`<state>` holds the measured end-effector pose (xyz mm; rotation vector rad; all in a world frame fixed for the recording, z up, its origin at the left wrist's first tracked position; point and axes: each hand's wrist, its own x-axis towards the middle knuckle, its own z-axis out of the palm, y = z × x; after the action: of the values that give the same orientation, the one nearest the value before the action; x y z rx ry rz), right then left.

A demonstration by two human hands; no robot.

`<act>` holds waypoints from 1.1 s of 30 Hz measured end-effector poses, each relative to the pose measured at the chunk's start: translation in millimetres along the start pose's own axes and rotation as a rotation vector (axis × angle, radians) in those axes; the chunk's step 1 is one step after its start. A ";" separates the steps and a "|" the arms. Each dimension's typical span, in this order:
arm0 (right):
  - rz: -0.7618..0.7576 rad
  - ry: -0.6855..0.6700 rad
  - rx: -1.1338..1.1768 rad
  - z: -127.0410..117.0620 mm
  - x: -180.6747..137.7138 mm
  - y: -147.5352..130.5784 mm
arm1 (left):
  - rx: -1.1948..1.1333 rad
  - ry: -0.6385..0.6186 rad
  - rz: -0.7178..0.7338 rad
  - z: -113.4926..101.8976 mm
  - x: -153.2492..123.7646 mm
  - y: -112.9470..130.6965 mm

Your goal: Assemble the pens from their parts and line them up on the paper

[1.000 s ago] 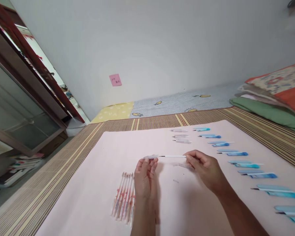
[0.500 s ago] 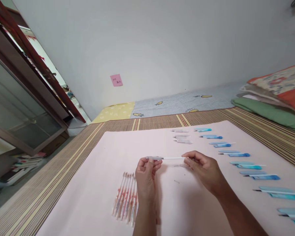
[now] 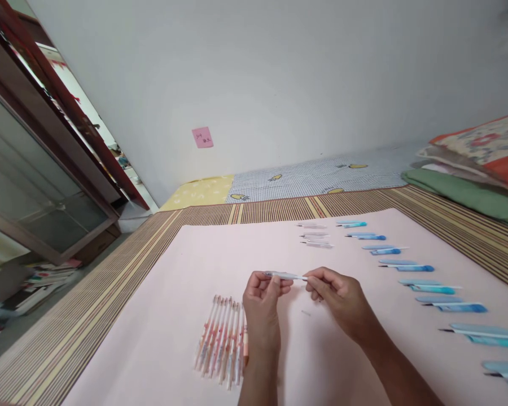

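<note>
My left hand (image 3: pixel 263 290) pinches a translucent grey pen barrel (image 3: pixel 284 275) above the pink sheet, level and pointing to the right. The thumb and fingers of my right hand (image 3: pixel 332 290) are closed on the end of a thin white pen refill (image 3: pixel 301 278). Only a short length of it shows between the barrel and my fingertips; the rest appears to be inside the barrel. On the sheet below lies a small thin piece (image 3: pixel 306 313), too small to name. Beside my left wrist is a row of pens (image 3: pixel 220 341) with reddish patterns, partly covered by my forearm.
The pink sheet (image 3: pixel 152 316) covers a striped mat (image 3: pixel 122 270). Down the right side run several sets of blue pen parts (image 3: pixel 434 287). A few clear pen parts (image 3: pixel 315 235) lie at the back. Folded bedding (image 3: pixel 469 192) is piled at far right, against the wall.
My right hand has moved left toward my left hand, and much less of the white refill shows outside the barrel. My left hand has shifted slightly right.
</note>
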<state>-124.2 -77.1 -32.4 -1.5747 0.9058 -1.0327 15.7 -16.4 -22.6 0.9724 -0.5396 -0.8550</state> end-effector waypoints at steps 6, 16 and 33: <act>0.012 -0.016 -0.015 4.5 -1.7 -2.2 | 0.051 -0.025 0.028 1.5 -2.4 1.9; 0.015 -0.030 0.009 7.6 -2.3 -2.7 | 0.034 0.017 0.051 -2.6 1.5 7.8; 0.046 -0.025 -0.031 13.7 -4.6 -0.3 | -0.026 -0.010 -0.021 -2.4 0.1 2.8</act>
<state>-112.9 -68.3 -34.7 -1.5816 0.9414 -0.9689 18.6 -14.4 -21.2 0.9521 -0.5259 -0.8842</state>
